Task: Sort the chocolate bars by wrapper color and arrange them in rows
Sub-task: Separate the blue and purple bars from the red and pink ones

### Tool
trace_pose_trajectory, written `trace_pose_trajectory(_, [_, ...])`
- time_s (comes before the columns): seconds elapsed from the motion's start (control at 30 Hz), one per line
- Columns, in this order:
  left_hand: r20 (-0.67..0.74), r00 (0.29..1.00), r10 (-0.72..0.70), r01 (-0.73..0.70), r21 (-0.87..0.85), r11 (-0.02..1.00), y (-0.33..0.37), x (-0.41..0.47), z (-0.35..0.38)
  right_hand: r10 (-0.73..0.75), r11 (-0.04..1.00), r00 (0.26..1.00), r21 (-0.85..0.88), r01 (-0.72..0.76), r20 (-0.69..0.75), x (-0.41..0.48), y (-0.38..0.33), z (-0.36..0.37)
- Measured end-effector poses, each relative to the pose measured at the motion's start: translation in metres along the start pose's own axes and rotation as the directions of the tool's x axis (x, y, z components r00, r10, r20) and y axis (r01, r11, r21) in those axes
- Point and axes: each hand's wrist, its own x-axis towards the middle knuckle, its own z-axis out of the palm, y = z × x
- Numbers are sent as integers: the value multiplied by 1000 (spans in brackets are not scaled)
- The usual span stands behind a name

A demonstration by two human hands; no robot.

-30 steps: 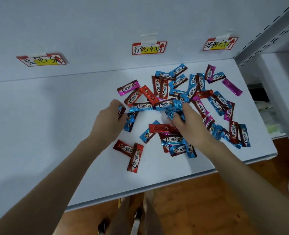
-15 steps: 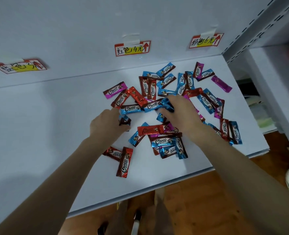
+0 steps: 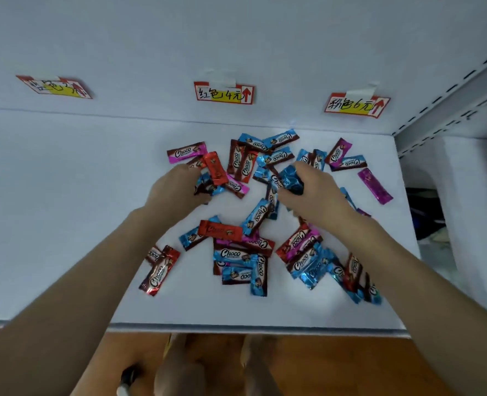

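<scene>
Views: one only, worn on the person's head.
Facing: forward and steeply down onto the white shelf (image 3: 65, 224); its back wall with three price labels (image 3: 224, 93) runs across the top.
Nearness: close, with the chocolate bars (image 3: 238, 254) spread over mid-frame.
Lower edge: wooden floor (image 3: 322, 367) below the shelf lip.
Lens: wide, straight lines bending near the edges.

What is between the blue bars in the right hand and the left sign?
The left hand, itself holding a blue bar, and the red bar beside it sit between the right hand's blue bars and the left sign.
</scene>
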Motion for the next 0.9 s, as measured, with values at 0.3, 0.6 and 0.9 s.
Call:
trace_pose_trajectory(0.3, [-119,956,-266,230,-255,939,-13,-39,-6,-143,811,900,-472,345,412,12,-1,20])
trace_pose_trajectory(0.6, [172,957,-233,264,-189,946,-6,-61,20,-95,964,982,-231,131,162,9,16,13])
trace_pose_trajectory(0.9, [129,984,-123,156,-283,946,-3,-62,10,271,946,961,200,-256,-53,-10,13,16])
